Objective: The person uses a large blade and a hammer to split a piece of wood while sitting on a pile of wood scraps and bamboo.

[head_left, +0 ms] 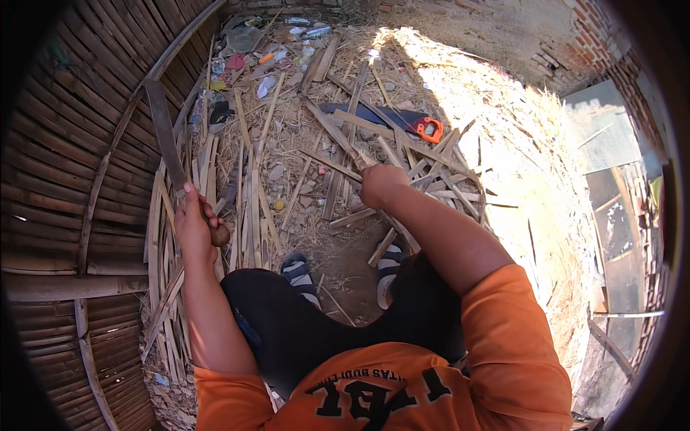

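Note:
My left hand is closed round the wooden handle of a machete. Its long dark blade points up and away, beside the slatted wall on the left. A rounded handle end shows below my fingers. Near the middle, my right hand is closed in a fist round a wooden strip, which slants up and left from it; the part inside the fist is hidden. Beyond that hand lies a handsaw with a dark blade and an orange handle, partly covered by wood strips.
A pile of cut wood strips lies right of my right hand. Long strips run along the slatted wall. Litter and straw cover the far ground. My sandalled feet stand close by; a brick wall is at far right.

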A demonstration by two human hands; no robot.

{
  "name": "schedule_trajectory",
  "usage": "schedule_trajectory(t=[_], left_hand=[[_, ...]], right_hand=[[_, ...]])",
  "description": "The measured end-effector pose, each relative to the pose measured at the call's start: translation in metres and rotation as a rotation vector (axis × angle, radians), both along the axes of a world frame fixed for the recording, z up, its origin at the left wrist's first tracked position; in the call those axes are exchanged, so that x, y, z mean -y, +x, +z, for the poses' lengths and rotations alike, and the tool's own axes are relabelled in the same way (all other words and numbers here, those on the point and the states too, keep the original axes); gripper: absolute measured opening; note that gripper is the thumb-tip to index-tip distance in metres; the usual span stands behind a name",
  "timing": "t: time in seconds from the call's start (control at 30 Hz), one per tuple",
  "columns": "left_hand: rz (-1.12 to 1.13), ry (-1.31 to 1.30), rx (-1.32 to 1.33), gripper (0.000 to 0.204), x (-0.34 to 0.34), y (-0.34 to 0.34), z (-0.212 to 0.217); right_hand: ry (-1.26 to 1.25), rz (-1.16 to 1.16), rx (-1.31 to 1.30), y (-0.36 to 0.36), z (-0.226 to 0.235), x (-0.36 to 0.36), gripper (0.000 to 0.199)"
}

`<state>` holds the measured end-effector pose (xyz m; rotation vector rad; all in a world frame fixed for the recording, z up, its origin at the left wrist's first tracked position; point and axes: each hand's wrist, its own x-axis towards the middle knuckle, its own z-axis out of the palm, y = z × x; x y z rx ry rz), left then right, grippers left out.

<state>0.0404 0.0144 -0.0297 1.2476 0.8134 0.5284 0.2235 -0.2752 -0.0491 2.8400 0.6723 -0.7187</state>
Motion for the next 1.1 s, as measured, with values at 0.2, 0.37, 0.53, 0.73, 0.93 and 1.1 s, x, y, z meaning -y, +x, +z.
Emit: schedule_trajectory(t=[0.2, 0.37, 0.53, 0.73, 0.93, 1.1], left_hand=[[-0.131, -0.050, 0.017, 0.050, 0.026, 0.002, 0.013], [-0.416, -0.271, 0.362, 0.039, 0.075, 0.003, 0.043], [-0.767, -0.051, 0.384, 0.037, 0.144, 0.006, 0.086], [-0.792, 0.283, 0.203, 0.051, 0.154, -0.019, 0.084], [-0.535, 0.767, 0.058, 0.061, 0.169, -0.055, 0.069], [-0.626, 1.347, -0.538, 0.056, 0.122, -0.125, 0.040]], right_hand=[[0.317, -0.174, 0.216, -0.009, 0.098, 0.120, 0.037], [0.981, -0.247, -0.223, -0.086, 0.128, 0.116, 0.042], [1.493, -0.109, -0.613, -0.140, 0.093, 0.048, 0.059], [1.617, -0.102, -0.395, -0.149, 0.062, 0.008, 0.053], [1.285, -0.242, -0.217, -0.129, 0.099, 0.047, 0.046], [1.064, -0.371, 0.158, -0.060, 0.080, 0.171, 0.039]])
